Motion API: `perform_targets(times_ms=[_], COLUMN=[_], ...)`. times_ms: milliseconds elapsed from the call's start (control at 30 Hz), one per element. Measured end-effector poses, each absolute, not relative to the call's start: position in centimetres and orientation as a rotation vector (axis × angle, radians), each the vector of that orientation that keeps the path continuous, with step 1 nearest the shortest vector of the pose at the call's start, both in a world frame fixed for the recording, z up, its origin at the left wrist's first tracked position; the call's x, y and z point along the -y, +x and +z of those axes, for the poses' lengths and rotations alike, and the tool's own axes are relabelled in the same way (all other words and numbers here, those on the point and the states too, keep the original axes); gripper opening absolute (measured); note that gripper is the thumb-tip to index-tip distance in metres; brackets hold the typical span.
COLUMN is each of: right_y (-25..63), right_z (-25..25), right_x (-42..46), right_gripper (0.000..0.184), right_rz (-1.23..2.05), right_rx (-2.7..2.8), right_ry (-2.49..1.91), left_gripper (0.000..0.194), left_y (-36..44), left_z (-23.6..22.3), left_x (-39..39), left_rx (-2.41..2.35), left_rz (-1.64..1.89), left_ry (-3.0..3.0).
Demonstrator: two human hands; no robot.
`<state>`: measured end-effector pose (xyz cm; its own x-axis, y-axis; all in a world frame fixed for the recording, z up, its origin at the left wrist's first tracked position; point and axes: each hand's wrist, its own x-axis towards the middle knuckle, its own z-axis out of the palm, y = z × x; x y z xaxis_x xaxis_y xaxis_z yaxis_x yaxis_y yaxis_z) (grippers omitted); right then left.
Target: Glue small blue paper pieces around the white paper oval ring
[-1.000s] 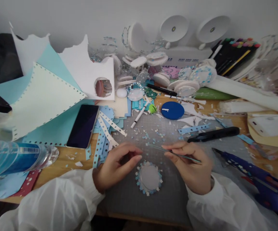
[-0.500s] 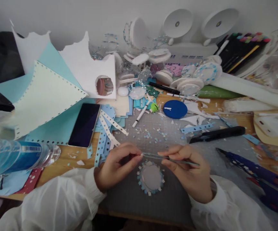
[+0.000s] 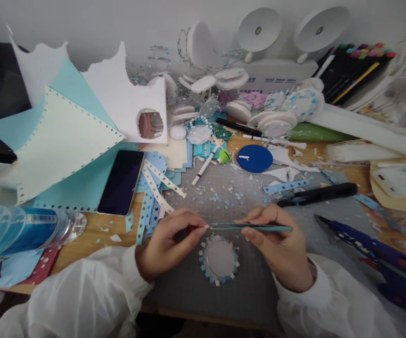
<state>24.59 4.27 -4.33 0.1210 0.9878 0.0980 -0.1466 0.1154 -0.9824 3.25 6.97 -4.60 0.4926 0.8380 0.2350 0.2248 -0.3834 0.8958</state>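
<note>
My right hand (image 3: 282, 251) grips a pair of teal tweezers (image 3: 271, 228) between thumb and fingers, with the tips pointing left. Opposite it, my left hand (image 3: 169, 244) pinches a tiny white piece (image 3: 207, 227) whose shape is too small to make out. The tweezer tips meet this piece at the left fingertips; whether they grip it I cannot tell. Just below both hands, a round pale disc (image 3: 220, 259) lies on the grey cutting mat (image 3: 248, 300), its edge ringed with small blue and white stars.
Loose paper stars (image 3: 227, 192) and scraps lie beyond my hands. At right are a black cutter (image 3: 318, 195) and a blue glue gun (image 3: 371, 253). A phone (image 3: 121, 183), punched paper strips (image 3: 157, 185) and a water bottle (image 3: 37, 227) are on the left. A blue oval (image 3: 255, 158) lies farther back.
The tweezers have turned in my right hand and now lie nearly level, their side showing more. My left hand keeps its pinch in almost the same place. The view has shifted slightly.
</note>
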Motion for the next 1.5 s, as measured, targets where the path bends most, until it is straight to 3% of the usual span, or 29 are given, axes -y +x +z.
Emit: perform_targets(times_ms=[800,1033,1133,1200,1333,1500], right_y=[25.1,24.8,23.6,22.5,20.3,21.3], right_z=[-5.3,-2.0,-0.3,0.2,0.0,-0.3], right_x=[-4.8,-4.4,-3.8,-3.6,-3.5,-1.9], right_gripper=[0.02,0.021,0.011,0.019,0.023,0.031], right_rz=[1.126,0.451,0.043,-0.16,-0.291,-0.333], right_rx=[1.049,1.615,2.118,2.336,2.431,2.4], right_ry=[-1.048,-1.022,-0.815,-0.632,-0.485,-0.676], left_gripper=[0.008,0.018,0.024,0.03,0.034,0.031], left_y=[3.2,2.9,2.8,2.8,3.0,3.0], left_z=[-4.4,-4.1,-3.9,-4.0,-4.2,-4.7], left_x=[-6.8,-7.2,-7.3,-7.2,-6.7,-6.4], left_rx=[-0.853,-0.886,-0.85,-0.827,-0.823,-0.839], left_rz=[0.845,0.833,0.803,0.757,0.696,0.698], left_ry=[1.851,1.503,1.343,1.245,1.045,0.93])
